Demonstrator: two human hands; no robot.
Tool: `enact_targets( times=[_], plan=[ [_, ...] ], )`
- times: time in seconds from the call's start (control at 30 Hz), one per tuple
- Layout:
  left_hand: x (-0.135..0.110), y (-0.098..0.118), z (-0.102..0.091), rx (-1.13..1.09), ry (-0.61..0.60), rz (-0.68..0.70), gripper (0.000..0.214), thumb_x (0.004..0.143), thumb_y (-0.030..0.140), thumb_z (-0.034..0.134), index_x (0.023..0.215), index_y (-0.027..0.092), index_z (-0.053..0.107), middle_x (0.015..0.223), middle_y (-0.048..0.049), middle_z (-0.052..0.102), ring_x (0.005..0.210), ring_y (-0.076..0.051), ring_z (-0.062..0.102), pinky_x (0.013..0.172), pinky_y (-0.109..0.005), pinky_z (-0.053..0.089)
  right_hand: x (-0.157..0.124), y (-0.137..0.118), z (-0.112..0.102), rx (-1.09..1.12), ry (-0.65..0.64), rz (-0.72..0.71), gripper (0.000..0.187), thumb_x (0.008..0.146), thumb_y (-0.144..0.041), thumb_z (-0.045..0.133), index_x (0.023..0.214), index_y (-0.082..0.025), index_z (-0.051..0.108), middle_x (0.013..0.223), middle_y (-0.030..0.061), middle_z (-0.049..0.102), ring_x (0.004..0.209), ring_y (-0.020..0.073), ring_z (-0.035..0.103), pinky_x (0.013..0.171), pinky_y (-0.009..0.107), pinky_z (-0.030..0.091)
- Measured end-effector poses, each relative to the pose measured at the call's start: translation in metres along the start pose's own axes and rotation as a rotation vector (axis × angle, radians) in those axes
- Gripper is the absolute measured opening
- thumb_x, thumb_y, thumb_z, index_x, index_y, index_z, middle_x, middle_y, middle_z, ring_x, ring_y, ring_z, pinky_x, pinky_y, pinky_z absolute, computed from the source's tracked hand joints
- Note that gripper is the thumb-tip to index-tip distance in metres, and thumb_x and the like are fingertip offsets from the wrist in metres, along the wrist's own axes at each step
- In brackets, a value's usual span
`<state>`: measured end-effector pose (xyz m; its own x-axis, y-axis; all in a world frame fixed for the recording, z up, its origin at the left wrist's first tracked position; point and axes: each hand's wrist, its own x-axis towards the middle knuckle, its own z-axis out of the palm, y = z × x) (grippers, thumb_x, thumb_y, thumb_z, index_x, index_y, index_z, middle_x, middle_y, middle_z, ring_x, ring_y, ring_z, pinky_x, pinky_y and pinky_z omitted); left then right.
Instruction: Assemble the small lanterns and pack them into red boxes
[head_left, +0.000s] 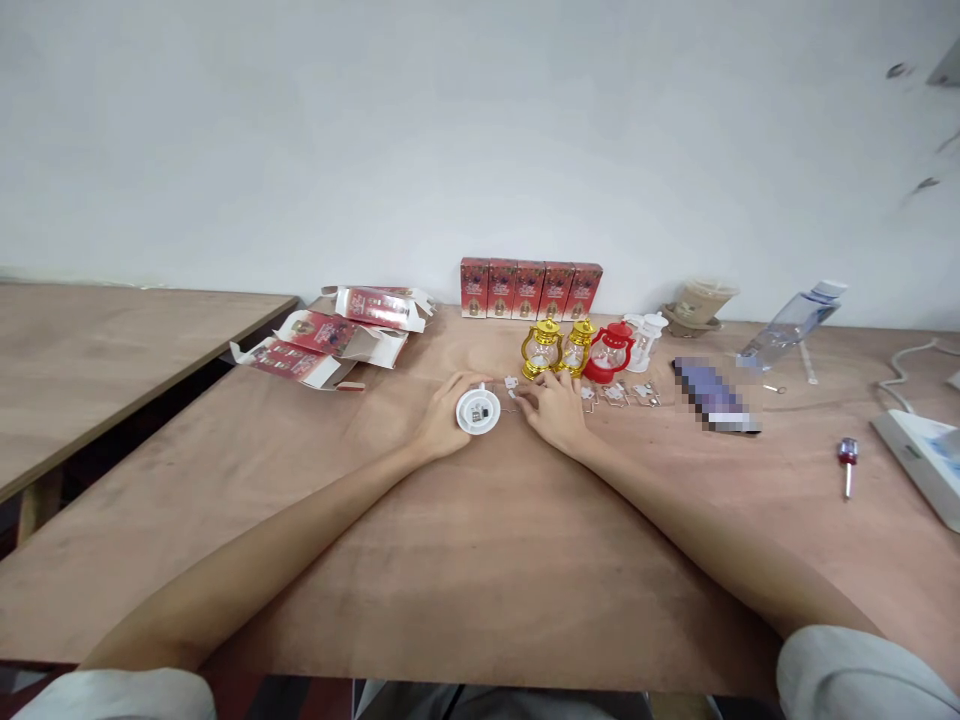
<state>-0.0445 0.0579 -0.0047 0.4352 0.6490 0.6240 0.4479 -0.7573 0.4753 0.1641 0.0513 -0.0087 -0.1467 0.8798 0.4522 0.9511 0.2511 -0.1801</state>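
Reaching back to a pale wall (pixel 450 130), the brown wooden bench (pixel 480 560) fills most of the view, with a second wooden top (pixel 135 350) beside it at the left. The white round piece (pixel 478 411) sits in the grip of the left hand (pixel 444 420), which curls narrowly around its edge, the recessed face turned toward the wearer. Just right of it, the right hand (pixel 559 412) has thumb and forefinger close together; whether that grip holds anything, I cannot tell. Beyond stand five red boxes (pixel 530 290) in a row, two gold lanterns (pixel 541 352), one red lantern (pixel 610 352) and apparently two overlapping white lanterns (pixel 646 342). Rightward are one phone (pixel 712 395), one screwdriver (pixel 847 455), one clear bottle (pixel 795 325) and one cup (pixel 703 300); leftward, at least three opened cartons (pixel 322 333).
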Motion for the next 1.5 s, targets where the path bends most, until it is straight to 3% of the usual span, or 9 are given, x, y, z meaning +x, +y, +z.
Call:
enact_targets(
  times=[0.43, 0.67, 0.83, 1.03, 1.27, 1.5],
  plan=[
    [0.0, 0.001, 0.0, 0.013, -0.013, -0.005, 0.047, 0.066, 0.01, 0.055, 0.112, 0.02, 0.053, 0.109, -0.007, 0.061, 0.1, -0.024, 0.06, 0.087, -0.039, 0.051, 0.004, -0.001, 0.001, 0.115, -0.109, -0.018, 0.016, 0.085, -0.029, 0.057, 0.087, -0.019, 0.069, 0.096, 0.0072, 0.067, 0.097, 0.0283, 0.048, 0.082, 0.04, 0.033],
    [0.0, 0.004, -0.002, 0.018, -0.006, -0.001, 0.046, 0.067, 0.01, 0.054, 0.112, 0.019, 0.054, 0.11, -0.0079, 0.061, 0.1, -0.025, 0.06, 0.086, -0.036, 0.051, 0.006, -0.001, 0.003, 0.207, -0.105, -0.004, 0.007, 0.074, -0.022, 0.064, 0.079, -0.018, 0.067, 0.088, 0.0059, 0.067, 0.093, 0.0259, 0.051, 0.084, 0.038, 0.037],
    [0.001, 0.004, -0.001, 0.006, 0.01, 0.02, 0.045, 0.066, 0.01, 0.056, 0.111, 0.019, 0.054, 0.108, -0.0082, 0.061, 0.099, -0.024, 0.061, 0.085, -0.037, 0.051, 0.005, 0.004, 0.006, 0.367, -0.021, -0.077, 0.004, 0.073, -0.015, 0.062, 0.073, -0.019, 0.062, 0.082, 0.0046, 0.067, 0.087, 0.0231, 0.055, 0.082, 0.037, 0.042],
    [0.0, 0.003, -0.001, 0.003, -0.003, 0.014, 0.046, 0.067, 0.01, 0.057, 0.112, 0.018, 0.054, 0.107, -0.0075, 0.061, 0.099, -0.024, 0.06, 0.086, -0.038, 0.051, -0.001, 0.006, 0.008, 0.58, 0.23, -0.209, 0.007, 0.083, -0.021, 0.055, 0.077, -0.022, 0.058, 0.08, 0.0043, 0.069, 0.078, 0.0193, 0.064, 0.075, 0.034, 0.05],
    [0.0, 0.002, 0.0, 0.017, -0.019, 0.001, 0.049, 0.065, 0.009, 0.058, 0.113, 0.02, 0.053, 0.108, -0.0079, 0.06, 0.1, -0.024, 0.059, 0.086, -0.039, 0.051, -0.01, -0.008, -0.002, 0.691, 0.458, -0.355, 0.013, 0.084, -0.019, 0.059, 0.072, -0.022, 0.062, 0.079, 0.0045, 0.068, 0.076, 0.0162, 0.066, 0.071, 0.032, 0.053],
    [0.0, 0.003, -0.001, 0.022, 0.003, 0.004, 0.045, 0.071, 0.013, 0.057, 0.114, 0.021, 0.052, 0.109, -0.0064, 0.06, 0.098, -0.023, 0.059, 0.084, -0.037, 0.051, -0.023, -0.029, -0.004, 0.774, 0.492, -0.38, 0.021, 0.084, -0.018, 0.059, 0.065, -0.025, 0.062, 0.062, 0.0002, 0.062, 0.065, 0.0167, 0.061, 0.062, 0.034, 0.051]
  ],
)
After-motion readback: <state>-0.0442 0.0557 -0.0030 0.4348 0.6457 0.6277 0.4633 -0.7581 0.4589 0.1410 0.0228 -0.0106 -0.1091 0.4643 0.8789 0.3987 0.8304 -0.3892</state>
